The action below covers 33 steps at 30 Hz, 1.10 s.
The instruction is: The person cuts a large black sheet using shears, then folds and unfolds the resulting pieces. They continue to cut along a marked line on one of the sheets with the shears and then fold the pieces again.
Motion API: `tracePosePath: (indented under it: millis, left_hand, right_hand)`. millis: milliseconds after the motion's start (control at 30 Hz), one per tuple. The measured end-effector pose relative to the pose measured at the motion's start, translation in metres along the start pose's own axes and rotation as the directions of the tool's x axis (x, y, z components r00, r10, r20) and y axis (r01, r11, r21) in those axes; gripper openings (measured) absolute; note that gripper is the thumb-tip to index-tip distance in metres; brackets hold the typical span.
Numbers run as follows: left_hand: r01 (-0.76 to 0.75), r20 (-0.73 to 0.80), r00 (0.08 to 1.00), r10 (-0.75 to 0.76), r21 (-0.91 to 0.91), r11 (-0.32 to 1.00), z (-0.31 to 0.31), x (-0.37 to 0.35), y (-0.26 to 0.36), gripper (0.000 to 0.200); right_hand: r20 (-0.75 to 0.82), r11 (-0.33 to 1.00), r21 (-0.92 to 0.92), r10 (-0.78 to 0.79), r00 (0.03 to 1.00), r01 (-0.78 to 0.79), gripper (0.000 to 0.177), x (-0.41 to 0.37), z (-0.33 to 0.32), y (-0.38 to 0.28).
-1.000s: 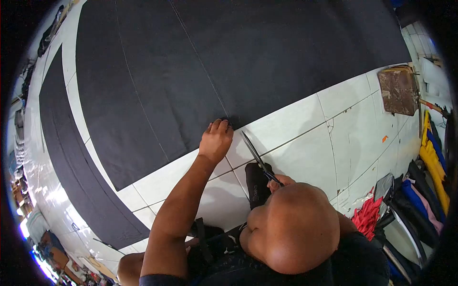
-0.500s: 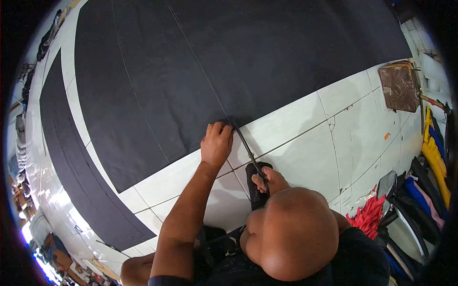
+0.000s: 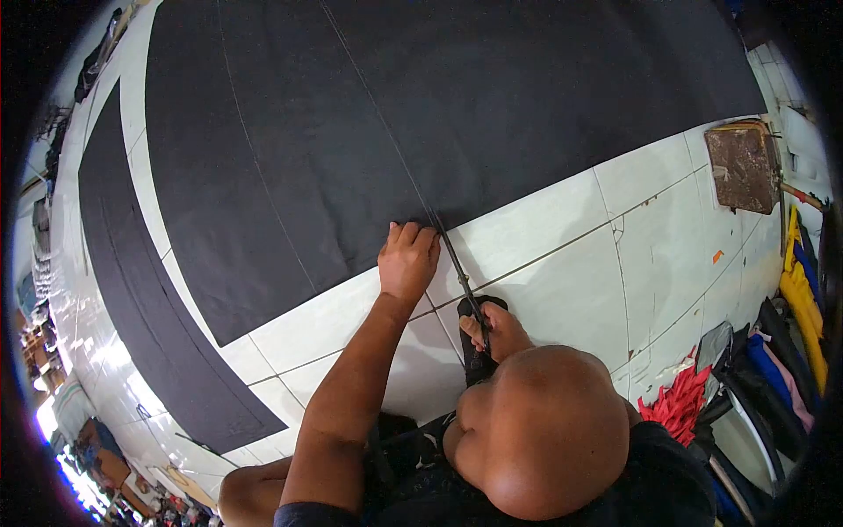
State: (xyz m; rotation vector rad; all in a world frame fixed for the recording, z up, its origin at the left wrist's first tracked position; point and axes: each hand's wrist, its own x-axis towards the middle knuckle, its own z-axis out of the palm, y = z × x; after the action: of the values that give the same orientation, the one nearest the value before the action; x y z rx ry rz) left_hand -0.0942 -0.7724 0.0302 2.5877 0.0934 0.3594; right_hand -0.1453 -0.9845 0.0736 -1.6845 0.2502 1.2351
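A large sheet of black fabric (image 3: 527, 97) lies flat, with thin pale lines drawn across it. At its near edge, my left hand (image 3: 409, 262) has its fingers bent together on the border, gripping the fabric; the thumb is hidden. Just right of those fingers, the long dark blades of a pair of scissors (image 3: 457, 263) meet the edge where one pale line ends. My right hand (image 3: 499, 330) is closed around the scissors' handles, close above a dark shoe (image 3: 474, 351). The blade tips are hard to make out against the black cloth.
White floor tiles (image 3: 553, 255) lie under the fabric. A separate black strip (image 3: 158, 299) is at left. On the right are a brown worn block (image 3: 743, 167), red cloth scraps (image 3: 680, 400) and a yellow cloth (image 3: 801, 299). A person's head (image 3: 549, 430) fills the lower middle.
The whole view has shifted slightly. The scissor blades appear a little farther in along the pale line, while both hands keep nearly the same places and grips.
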Motion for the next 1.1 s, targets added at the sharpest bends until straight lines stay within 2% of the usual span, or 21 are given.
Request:
tracePosePath:
  millis: [233,333,533,633,867,967,1100]
  left_hand:
    - [-0.009,-0.006,1.0,0.009,-0.022,1.0,-0.002,-0.001,-0.002,0.01]
    - [0.011,0.002,1.0,-0.011,-0.021,1.0,-0.001,-0.001,-0.001,0.01]
    - [0.0,-0.02,1.0,-0.001,-0.036,0.999,-0.001,-0.001,-0.002,0.009]
    - [0.0,-0.013,1.0,0.0,-0.048,0.999,-0.002,-0.001,-0.001,0.008]
    - [0.044,-0.01,0.999,-0.045,-0.065,0.997,0.0,-0.002,-0.001,0.007]
    - [0.045,-0.023,0.999,-0.047,-0.085,0.995,-0.002,-0.001,0.001,0.007]
    - [0.055,-0.01,0.998,-0.057,-0.142,0.988,-0.006,-0.002,0.0,0.008]
  right_hand:
    - [-0.052,0.996,-0.082,-0.029,0.998,0.025,0.051,0.002,0.003,0.005]
    - [-0.032,0.994,-0.101,0.028,0.999,-0.031,0.049,0.007,0.002,0.01]
    - [-0.037,0.999,-0.046,0.025,0.999,-0.026,0.049,0.0,0.004,-0.004]
    - [-0.085,0.992,-0.038,-0.123,0.989,0.12,0.037,0.005,0.008,0.003]
    - [-0.122,0.984,0.082,-0.145,0.982,0.155,0.032,-0.002,0.012,-0.01]
    - [-0.129,0.995,0.05,-0.082,0.988,0.089,0.031,0.005,0.009,0.007]
    - [-0.149,0.991,0.015,-0.133,0.98,0.137,0.029,0.008,0.01,-0.004]
